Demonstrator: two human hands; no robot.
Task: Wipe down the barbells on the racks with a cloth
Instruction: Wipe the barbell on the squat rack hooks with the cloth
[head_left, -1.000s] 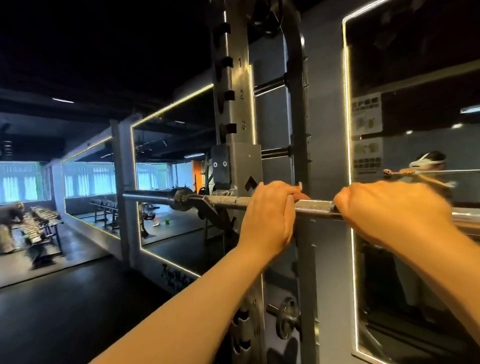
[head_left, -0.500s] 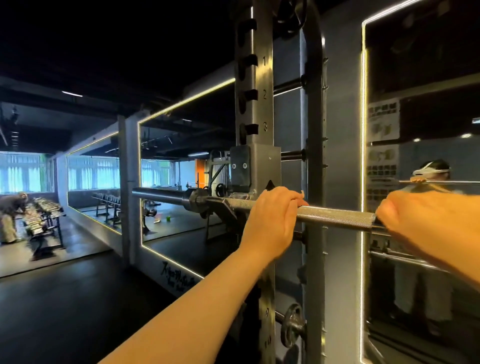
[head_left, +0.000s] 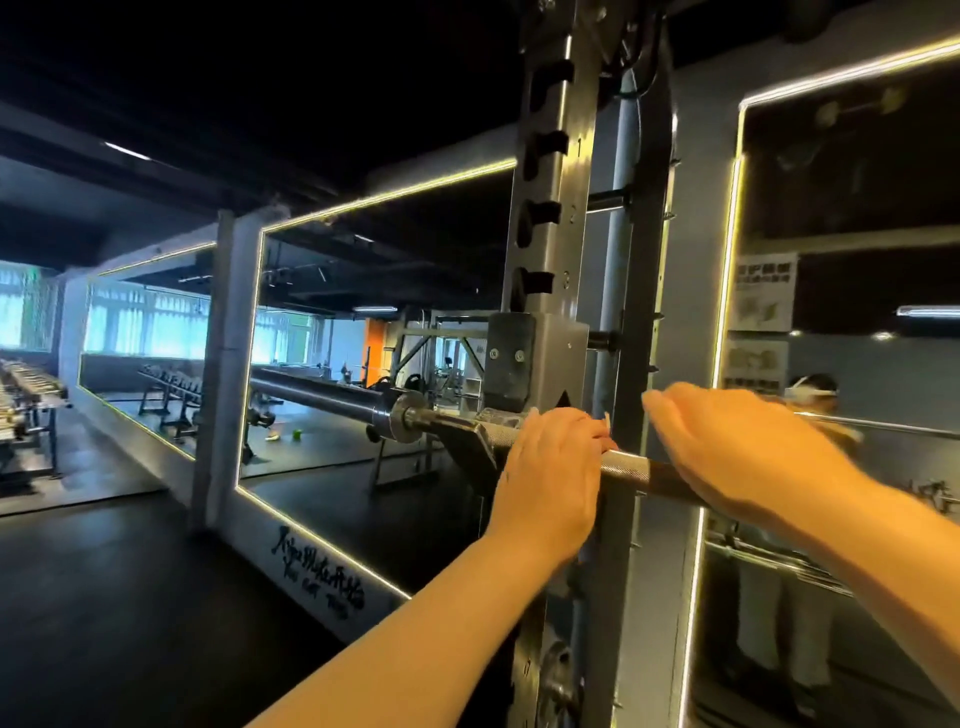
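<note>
A steel barbell (head_left: 631, 472) lies across the hook of a grey rack upright (head_left: 548, 208), its dark sleeve reaching out to the left. My left hand (head_left: 550, 467) grips the knurled shaft just right of the hook. A small pale sliver (head_left: 605, 422), maybe a cloth's edge, pokes out by its fingertips. My right hand (head_left: 743, 457) is motion-blurred and lies over the shaft close to the right of the left hand. Its fingers stretch leftward above the bar, and nothing shows in it.
A lit-edged wall mirror (head_left: 363, 338) behind the rack reflects gym benches and racks. A second mirror (head_left: 857, 364) on the right shows a person's reflection. Dumbbell racks (head_left: 26, 395) stand far left, with dark floor (head_left: 130, 597) below.
My right hand slid right along the shaft, away from the left, then came back left beside it. The left hand kept its grip on the bar. The view shifted slightly.
</note>
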